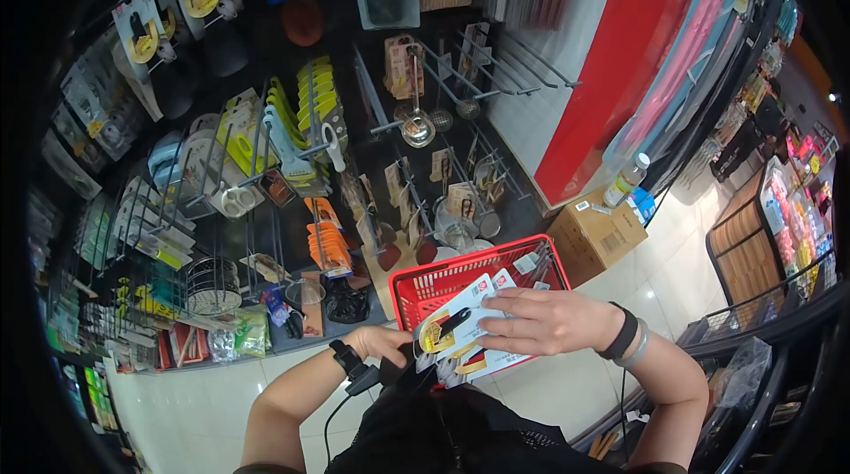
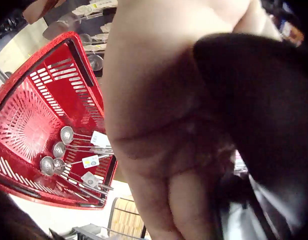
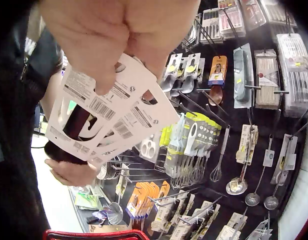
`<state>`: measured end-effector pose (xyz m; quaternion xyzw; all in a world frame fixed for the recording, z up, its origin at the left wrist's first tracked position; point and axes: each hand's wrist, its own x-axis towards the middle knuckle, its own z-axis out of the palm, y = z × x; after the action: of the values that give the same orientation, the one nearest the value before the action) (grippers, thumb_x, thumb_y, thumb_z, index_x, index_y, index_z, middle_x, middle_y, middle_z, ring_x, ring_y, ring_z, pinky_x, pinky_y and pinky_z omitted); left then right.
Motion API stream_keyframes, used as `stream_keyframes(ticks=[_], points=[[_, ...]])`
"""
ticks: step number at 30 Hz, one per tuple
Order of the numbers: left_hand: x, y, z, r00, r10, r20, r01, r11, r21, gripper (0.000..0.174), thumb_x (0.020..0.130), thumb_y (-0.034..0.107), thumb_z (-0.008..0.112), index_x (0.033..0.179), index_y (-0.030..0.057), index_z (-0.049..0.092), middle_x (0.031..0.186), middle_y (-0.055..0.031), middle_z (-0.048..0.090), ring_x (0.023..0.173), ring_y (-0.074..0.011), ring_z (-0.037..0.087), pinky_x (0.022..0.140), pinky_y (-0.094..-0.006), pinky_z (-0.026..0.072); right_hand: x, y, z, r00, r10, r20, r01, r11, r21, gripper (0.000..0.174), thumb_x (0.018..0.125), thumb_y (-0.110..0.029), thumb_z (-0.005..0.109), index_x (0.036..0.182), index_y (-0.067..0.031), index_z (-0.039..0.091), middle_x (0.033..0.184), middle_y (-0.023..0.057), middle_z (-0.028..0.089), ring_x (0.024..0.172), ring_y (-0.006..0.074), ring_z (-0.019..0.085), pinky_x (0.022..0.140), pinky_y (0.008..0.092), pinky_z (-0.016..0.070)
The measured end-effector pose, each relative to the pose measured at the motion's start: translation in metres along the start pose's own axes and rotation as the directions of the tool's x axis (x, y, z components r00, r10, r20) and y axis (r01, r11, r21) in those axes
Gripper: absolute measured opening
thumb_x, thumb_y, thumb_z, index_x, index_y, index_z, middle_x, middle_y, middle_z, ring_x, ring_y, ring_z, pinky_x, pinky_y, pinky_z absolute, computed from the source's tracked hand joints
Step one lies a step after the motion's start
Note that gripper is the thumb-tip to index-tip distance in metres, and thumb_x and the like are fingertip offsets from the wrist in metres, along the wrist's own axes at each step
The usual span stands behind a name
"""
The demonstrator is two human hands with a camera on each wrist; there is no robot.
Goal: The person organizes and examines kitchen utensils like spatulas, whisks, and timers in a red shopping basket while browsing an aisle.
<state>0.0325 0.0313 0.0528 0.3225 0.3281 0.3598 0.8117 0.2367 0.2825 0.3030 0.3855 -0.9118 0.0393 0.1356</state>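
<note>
Several white and yellow cards (image 1: 456,319) with black kitchen utensils fixed to them are held together in front of the body. My right hand (image 1: 553,322) holds the cards at their upper end, the thumb on the barcode side in the right wrist view. Lower down, my left hand (image 1: 381,346) grips the black utensil part (image 3: 64,152). That dark utensil head (image 2: 259,110) fills much of the left wrist view, and its full shape is hidden. Just beyond the hands is a red basket (image 1: 469,258); metal skimmers (image 2: 67,135) with tags lie inside it.
Racks of hanging utensils face me, with whisks (image 3: 221,165), a ladle (image 1: 417,128) and orange-carded items (image 1: 328,248). A cardboard box (image 1: 598,235) with a bottle (image 1: 627,180) on it stands right of the basket. Further right is a wooden-sided display bin (image 1: 739,231).
</note>
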Motion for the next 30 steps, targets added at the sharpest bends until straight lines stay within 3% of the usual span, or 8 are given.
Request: stream_keyframes(ticks=[4,8,11,14,16,21,26,30], points=[[-0.002,0.039,0.051,0.989,0.035,0.143,-0.019,0.994,-0.112,0.059,0.074,-0.001,0.066,0.128,-0.0045,0.043,0.120,-0.0124,0.055,0.110,-0.0201,0.053,0.097,-0.0340,0.0385,0.005,0.016,-0.001,0.999,-0.032,-0.008,0.032,0.999,0.006,0.037,0.074,-0.011,0.056,0.111,-0.0036,0.059,0.112,0.0092,0.058,0.111,0.0261,0.053,0.100,0.0389,0.0417],[-0.012,0.032,0.057,0.941,0.152,-0.303,-0.155,0.988,0.013,0.063,0.072,-0.006,0.065,0.130,0.0016,0.043,0.123,-0.0087,0.053,0.111,-0.0182,0.051,0.099,-0.0331,0.0367,0.007,0.031,0.001,0.985,0.150,-0.088,-0.154,0.987,-0.042,0.041,0.077,-0.003,0.054,0.118,-0.0019,0.054,0.128,0.0140,0.049,0.119,0.0292,0.048,0.102,0.0403,0.0391],[-0.020,0.049,0.070,0.788,0.357,-0.502,-0.333,0.933,0.140,0.036,0.080,0.003,0.066,0.115,-0.0006,0.056,0.104,-0.0001,0.059,0.095,-0.0080,0.054,0.084,-0.0233,0.0444,0.016,0.026,0.033,0.534,0.697,-0.478,-0.609,0.710,0.354,0.063,0.073,0.006,0.057,0.132,0.0014,0.038,0.130,0.0216,0.046,0.121,0.0346,0.045,0.101,0.0374,0.0365],[-0.023,0.081,0.095,0.641,0.471,-0.607,-0.419,0.876,0.237,0.036,0.080,0.004,0.067,0.114,0.0008,0.056,0.103,0.0011,0.059,0.092,-0.0066,0.054,0.082,-0.0223,0.0446,0.029,0.013,0.091,0.233,0.956,-0.178,-0.084,0.202,0.976,0.060,0.091,-0.009,0.049,0.142,-0.0020,0.017,0.133,0.0159,0.042,0.124,0.0239,0.042,0.102,0.0374,0.0345],[-0.020,0.097,0.109,0.560,0.517,-0.647,-0.475,0.841,0.260,0.035,0.081,0.008,0.068,0.113,0.0016,0.057,0.103,0.0005,0.061,0.090,-0.0062,0.055,0.078,-0.0227,0.0455,0.041,-0.003,0.118,0.379,0.924,0.047,0.321,-0.179,0.930,0.053,0.097,-0.020,0.042,0.141,-0.0033,0.019,0.134,0.0104,0.041,0.123,0.0200,0.041,0.101,0.0376,0.0355],[-0.018,0.132,0.137,0.399,0.563,-0.723,-0.255,0.826,0.503,0.032,0.082,0.015,0.069,0.107,-0.0019,0.061,0.095,-0.0018,0.064,0.085,-0.0064,0.055,0.076,-0.0237,0.0461,0.093,-0.026,0.123,0.498,0.845,0.196,0.473,-0.453,0.756,0.045,0.098,-0.031,0.038,0.135,-0.0059,0.031,0.131,0.0084,0.044,0.120,0.0214,0.044,0.100,0.0398,0.0371],[-0.012,0.138,0.146,-0.065,0.847,-0.528,0.065,0.532,0.845,0.032,0.082,0.024,0.067,0.106,0.0028,0.063,0.104,-0.0126,0.059,0.091,-0.0266,0.057,0.083,-0.0352,0.0399,0.125,-0.030,0.112,0.395,0.913,0.097,0.584,-0.331,0.741,0.040,0.099,-0.030,0.036,0.131,-0.0065,0.036,0.126,0.0083,0.049,0.113,0.0215,0.050,0.096,0.0372,0.0430],[-0.023,0.147,0.157,-0.248,0.908,-0.337,0.224,0.392,0.892,0.027,0.082,0.020,0.065,0.103,0.0025,0.064,0.104,-0.0125,0.059,0.093,-0.0279,0.055,0.084,-0.0355,0.0360,0.141,-0.031,0.096,0.278,0.960,0.035,0.651,-0.215,0.728,0.037,0.099,-0.030,0.037,0.126,-0.0058,0.041,0.121,0.0080,0.053,0.110,0.0214,0.053,0.094,0.0366,0.0445]])
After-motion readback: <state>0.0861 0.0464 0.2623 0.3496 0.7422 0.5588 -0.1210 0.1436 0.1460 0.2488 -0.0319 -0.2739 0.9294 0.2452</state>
